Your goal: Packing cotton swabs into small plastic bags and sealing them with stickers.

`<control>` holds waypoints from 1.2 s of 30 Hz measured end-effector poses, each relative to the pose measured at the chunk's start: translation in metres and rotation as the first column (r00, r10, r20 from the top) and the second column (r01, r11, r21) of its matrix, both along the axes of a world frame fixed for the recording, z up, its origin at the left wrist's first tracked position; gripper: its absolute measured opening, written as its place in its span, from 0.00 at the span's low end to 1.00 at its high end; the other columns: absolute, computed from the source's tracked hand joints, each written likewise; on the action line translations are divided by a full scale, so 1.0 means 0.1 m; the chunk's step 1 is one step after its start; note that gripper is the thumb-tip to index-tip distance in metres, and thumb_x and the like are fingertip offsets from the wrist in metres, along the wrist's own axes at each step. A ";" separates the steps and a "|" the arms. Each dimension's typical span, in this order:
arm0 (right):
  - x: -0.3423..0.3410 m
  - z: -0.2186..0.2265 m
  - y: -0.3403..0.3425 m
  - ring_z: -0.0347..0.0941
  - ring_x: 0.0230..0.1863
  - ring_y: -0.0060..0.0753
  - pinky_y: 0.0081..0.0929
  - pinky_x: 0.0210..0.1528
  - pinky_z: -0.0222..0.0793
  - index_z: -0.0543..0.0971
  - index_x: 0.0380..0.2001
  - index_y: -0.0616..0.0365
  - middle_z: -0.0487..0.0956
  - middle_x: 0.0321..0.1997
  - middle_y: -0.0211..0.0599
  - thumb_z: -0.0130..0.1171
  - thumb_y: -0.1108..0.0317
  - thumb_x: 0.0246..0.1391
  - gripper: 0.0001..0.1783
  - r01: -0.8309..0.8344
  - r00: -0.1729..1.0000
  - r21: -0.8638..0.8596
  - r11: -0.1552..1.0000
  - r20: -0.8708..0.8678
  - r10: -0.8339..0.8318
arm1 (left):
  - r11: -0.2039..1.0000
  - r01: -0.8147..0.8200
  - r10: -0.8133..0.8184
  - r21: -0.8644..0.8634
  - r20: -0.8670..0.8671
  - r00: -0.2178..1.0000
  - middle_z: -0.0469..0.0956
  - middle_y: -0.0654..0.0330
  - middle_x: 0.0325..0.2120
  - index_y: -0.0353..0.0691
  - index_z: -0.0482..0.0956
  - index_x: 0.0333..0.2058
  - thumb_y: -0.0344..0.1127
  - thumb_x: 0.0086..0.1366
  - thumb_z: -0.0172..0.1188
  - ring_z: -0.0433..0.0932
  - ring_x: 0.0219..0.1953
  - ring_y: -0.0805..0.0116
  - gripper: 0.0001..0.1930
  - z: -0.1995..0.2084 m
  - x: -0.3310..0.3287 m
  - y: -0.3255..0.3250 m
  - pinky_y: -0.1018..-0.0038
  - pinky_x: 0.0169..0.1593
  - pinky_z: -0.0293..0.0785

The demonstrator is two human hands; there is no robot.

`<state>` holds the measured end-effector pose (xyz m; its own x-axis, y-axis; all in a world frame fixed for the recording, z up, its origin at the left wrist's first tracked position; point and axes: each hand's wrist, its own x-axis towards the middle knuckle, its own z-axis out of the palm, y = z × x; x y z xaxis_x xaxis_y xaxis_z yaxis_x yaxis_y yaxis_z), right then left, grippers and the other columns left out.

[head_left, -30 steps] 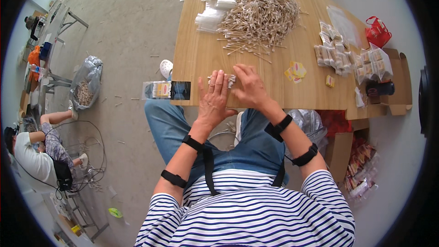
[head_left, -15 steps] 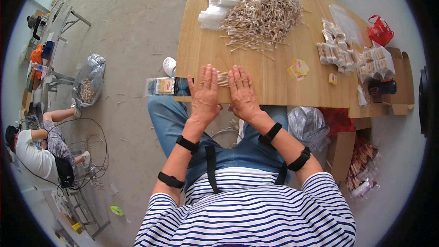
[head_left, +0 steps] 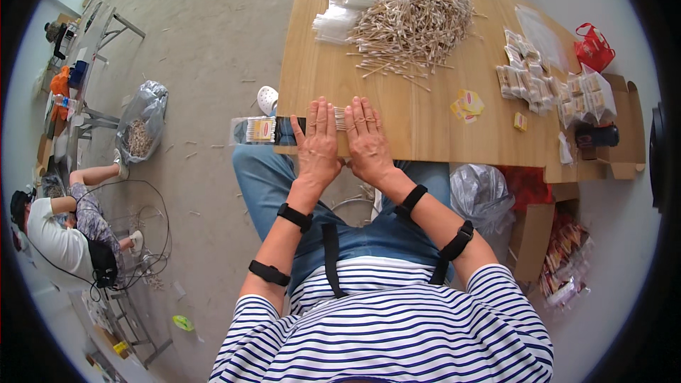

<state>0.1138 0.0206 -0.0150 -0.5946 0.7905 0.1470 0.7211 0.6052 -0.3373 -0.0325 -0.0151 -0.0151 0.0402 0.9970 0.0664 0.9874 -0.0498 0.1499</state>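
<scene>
Near the table's front edge, a row of cotton swabs [head_left: 340, 119] lies between my hands, partly hidden under the fingers. My left hand [head_left: 317, 145] is stretched flat at its left side, the thumb apart from the fingers. On the opposite side my right hand [head_left: 368, 142] also lies flat with fingers extended, touching the swabs. Left of my left hand, a clear packet of cotton swabs [head_left: 261, 130] with a yellow card sits at the table corner, partly past the edge. Farther back rises a large loose pile of cotton swabs [head_left: 415, 18].
Clear plastic bags [head_left: 335, 25] lie beside the pile. Yellow cards [head_left: 468, 104] and bundled swab packs [head_left: 528, 85] are at the right, near an open cardboard box [head_left: 628, 120] and a red bag [head_left: 593, 47]. A seated person [head_left: 60, 234] works at far left, near a sack [head_left: 142, 124].
My right hand has slid left toward my left hand, narrowing the gap over the swabs. My left hand has shifted slightly left. The whole view has drifted a little.
</scene>
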 end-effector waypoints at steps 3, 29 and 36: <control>0.00 0.02 0.01 0.40 0.80 0.57 0.47 0.79 0.37 0.55 0.70 0.71 0.49 0.78 0.60 0.68 0.71 0.41 0.53 -0.003 0.998 0.034 0.999 0.062 0.001 | 1.000 -0.011 0.012 -0.018 0.055 0.998 0.47 0.51 0.75 0.34 0.53 0.71 0.39 0.42 0.74 0.41 0.78 0.57 0.58 0.05 -0.03 0.03 0.38 0.74 0.27; -0.11 -0.02 -0.01 0.43 0.80 0.57 0.47 0.79 0.40 0.57 0.71 0.68 0.51 0.78 0.58 0.59 0.72 0.51 0.44 0.046 0.989 0.127 0.991 0.132 -0.063 | 0.998 -0.045 0.033 0.033 0.304 0.952 0.52 0.51 0.73 0.44 0.73 0.59 0.37 0.42 0.79 0.44 0.77 0.51 0.42 0.32 -0.11 -0.32 0.34 0.71 0.36; -0.11 -0.07 -0.01 0.43 0.80 0.58 0.46 0.79 0.38 0.56 0.71 0.68 0.51 0.78 0.58 0.66 0.66 0.47 0.50 0.047 0.988 0.150 0.988 0.136 -0.068 | 0.997 -0.064 0.047 0.046 0.301 0.953 0.54 0.52 0.73 0.46 0.74 0.58 0.37 0.43 0.79 0.46 0.76 0.52 0.39 0.27 -0.09 -0.30 0.34 0.71 0.37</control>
<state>0.1030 0.0196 -0.0218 -0.5717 0.8000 0.1818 0.7898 0.5967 -0.1420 -0.0411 -0.0455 0.0115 -0.0452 0.9916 0.1213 0.8992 -0.0125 0.4374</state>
